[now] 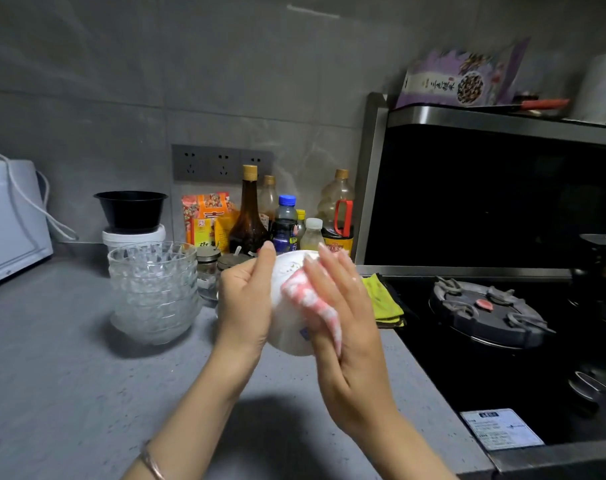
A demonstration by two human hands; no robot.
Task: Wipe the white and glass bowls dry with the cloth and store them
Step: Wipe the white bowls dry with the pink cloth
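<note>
Grey countertop (69,375) is running across the whole left and middle of the view; a black hob (467,368) is sitting at its right end, with a dark burner (488,306) on it. A white appliance (7,220) is standing at the far left against the wall. A stack of glass bowls (154,289) is sitting upright on the counter, left of my hands and apart from them. I am holding the white bowl (287,320) up above the counter, tipped on its side, between both hands. My left hand (246,299) is gripping it from the left, fingers curled round the wall and thumb lying up along the rim. My right hand (343,323) is lying flat, fingers straight, pressing the pink-and-white cloth (305,292) against the bowl's right side; a tail of the cloth is hanging down beside my palm. Behind, a black bowl (131,209) is resting on a white tub (133,235), and a brown bottle (247,216) is standing among other bottles by the wall. A yellow-green rag (384,299) is lying folded at the hob's edge, just beside my right hand.
</note>
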